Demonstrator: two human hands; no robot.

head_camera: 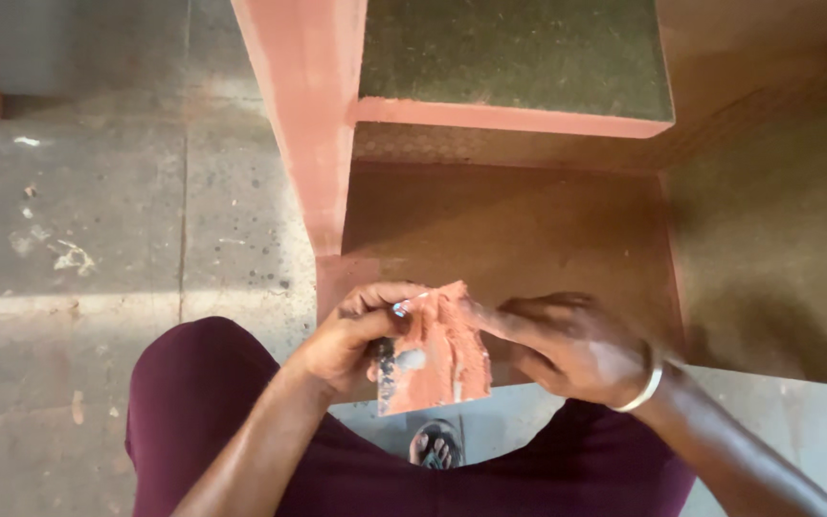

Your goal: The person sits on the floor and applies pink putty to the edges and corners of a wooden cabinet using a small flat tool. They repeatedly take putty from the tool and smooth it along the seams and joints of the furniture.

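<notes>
My left hand (pixel 351 337) grips a worn sheet of sandpaper (pixel 440 354), reddish with dust and dark at its left edge, held upright above my knees. My right hand (pixel 567 347), with a silver bangle (pixel 645 385) on the wrist, pinches the sheet's upper right edge with its fingertips. Both hands hold the sheet just in front of a reddish-brown primed metal stair step (pixel 519 230).
A painted metal stair frame (pixel 308 115) rises ahead, with a darker upper tread (pixel 519 53). Stained concrete floor (pixel 78 220) lies to the left. My maroon trousers (pixel 203 393) fill the foreground, and a sandalled foot (pixel 435 445) shows between my knees.
</notes>
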